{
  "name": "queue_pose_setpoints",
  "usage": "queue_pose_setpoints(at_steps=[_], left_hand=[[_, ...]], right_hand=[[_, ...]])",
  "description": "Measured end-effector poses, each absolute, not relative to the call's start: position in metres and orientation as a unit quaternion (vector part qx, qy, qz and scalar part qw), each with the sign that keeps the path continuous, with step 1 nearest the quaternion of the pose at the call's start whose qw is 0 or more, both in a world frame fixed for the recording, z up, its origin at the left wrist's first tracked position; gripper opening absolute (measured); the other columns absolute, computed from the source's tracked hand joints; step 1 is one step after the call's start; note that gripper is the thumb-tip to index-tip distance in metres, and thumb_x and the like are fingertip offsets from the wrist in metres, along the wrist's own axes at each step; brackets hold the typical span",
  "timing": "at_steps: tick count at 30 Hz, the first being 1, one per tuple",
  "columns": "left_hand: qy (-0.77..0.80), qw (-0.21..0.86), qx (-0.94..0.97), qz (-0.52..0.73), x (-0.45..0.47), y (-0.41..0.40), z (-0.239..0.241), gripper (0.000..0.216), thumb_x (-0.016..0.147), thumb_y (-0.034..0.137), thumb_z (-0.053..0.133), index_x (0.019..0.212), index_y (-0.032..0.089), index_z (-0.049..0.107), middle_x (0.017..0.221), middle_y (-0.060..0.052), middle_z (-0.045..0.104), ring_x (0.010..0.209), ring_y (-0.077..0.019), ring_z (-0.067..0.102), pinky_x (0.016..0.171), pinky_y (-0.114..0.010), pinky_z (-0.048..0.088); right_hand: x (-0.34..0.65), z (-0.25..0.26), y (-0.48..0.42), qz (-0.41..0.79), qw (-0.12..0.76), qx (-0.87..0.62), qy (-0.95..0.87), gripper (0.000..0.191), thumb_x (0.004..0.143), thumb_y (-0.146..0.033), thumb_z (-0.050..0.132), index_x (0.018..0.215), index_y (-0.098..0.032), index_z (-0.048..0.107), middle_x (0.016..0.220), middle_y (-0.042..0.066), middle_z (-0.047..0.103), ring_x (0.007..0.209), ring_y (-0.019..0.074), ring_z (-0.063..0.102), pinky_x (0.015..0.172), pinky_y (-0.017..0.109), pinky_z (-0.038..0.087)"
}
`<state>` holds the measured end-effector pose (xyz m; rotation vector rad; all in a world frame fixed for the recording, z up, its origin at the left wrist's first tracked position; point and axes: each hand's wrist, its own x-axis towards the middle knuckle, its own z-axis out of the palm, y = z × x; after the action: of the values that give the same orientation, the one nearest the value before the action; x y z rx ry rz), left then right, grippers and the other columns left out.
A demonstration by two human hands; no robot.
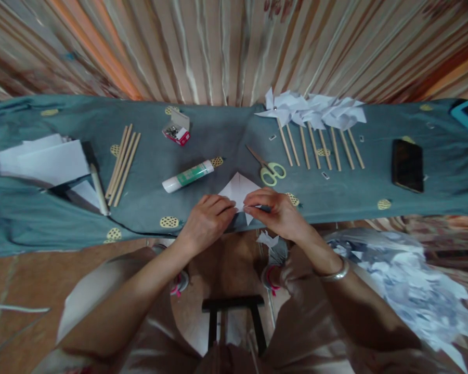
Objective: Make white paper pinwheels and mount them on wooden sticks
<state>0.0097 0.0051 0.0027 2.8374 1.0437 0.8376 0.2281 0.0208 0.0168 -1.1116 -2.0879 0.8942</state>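
Observation:
A small white sheet of paper lies at the table's near edge, with cut or folded flaps toward me. My left hand pinches its near left side between thumb and fingers. On the right side, my right hand grips a corner of the same paper, the fingertips of both hands nearly meeting. Just beyond my right hand rest scissors with pale green handles, their blades closed. A glue stick with a green label lies beyond my left hand.
Paper pinwheels on wooden sticks line the back right. A red box of metal pins, loose sticks, a white pen and paper sheets are leftward. A phone lies right; a bag of paper pieces is on the floor.

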Motion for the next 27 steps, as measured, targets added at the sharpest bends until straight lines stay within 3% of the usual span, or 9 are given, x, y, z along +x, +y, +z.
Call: queue_pose_setpoints(at_steps=[7, 14, 27], left_hand=[[0.339, 0.010, 0.899, 0.276, 0.011, 0.005, 0.002, 0.012, 0.094, 0.017, 0.059, 0.098, 0.013, 0.069, 0.098, -0.007, 0.074, 0.092, -0.0207, 0.063, 0.076, -0.034, 0.047], [0.351, 0.019, 0.902, 0.251, 0.014, 0.004, 0.002, 0.021, 0.096, 0.018, 0.054, 0.114, 0.014, 0.065, 0.100, -0.009, 0.073, 0.093, -0.0212, 0.063, 0.078, -0.035, 0.048], [0.347, 0.049, 0.897, 0.270, 0.015, 0.004, -0.002, 0.018, 0.096, 0.015, 0.054, 0.108, 0.012, 0.067, 0.094, -0.008, 0.069, 0.089, -0.0195, 0.058, 0.077, -0.032, 0.051]], right_hand=[[0.220, 0.010, 0.021, 0.268, 0.324, -0.461, -0.781, 0.010, 0.087, -0.020, 0.067, 0.079, -0.023, 0.072, 0.100, 0.004, 0.072, 0.095, 0.0201, 0.066, 0.092, 0.039, 0.049], [0.219, 0.008, 0.022, 0.248, 0.303, -0.472, -0.790, 0.011, 0.087, -0.019, 0.063, 0.080, -0.023, 0.071, 0.107, 0.006, 0.071, 0.102, 0.0226, 0.064, 0.095, 0.042, 0.049], [0.217, 0.004, 0.020, 0.239, 0.319, -0.491, -0.775, 0.009, 0.087, -0.024, 0.067, 0.079, -0.021, 0.068, 0.105, 0.008, 0.071, 0.105, 0.0236, 0.064, 0.097, 0.043, 0.048]])
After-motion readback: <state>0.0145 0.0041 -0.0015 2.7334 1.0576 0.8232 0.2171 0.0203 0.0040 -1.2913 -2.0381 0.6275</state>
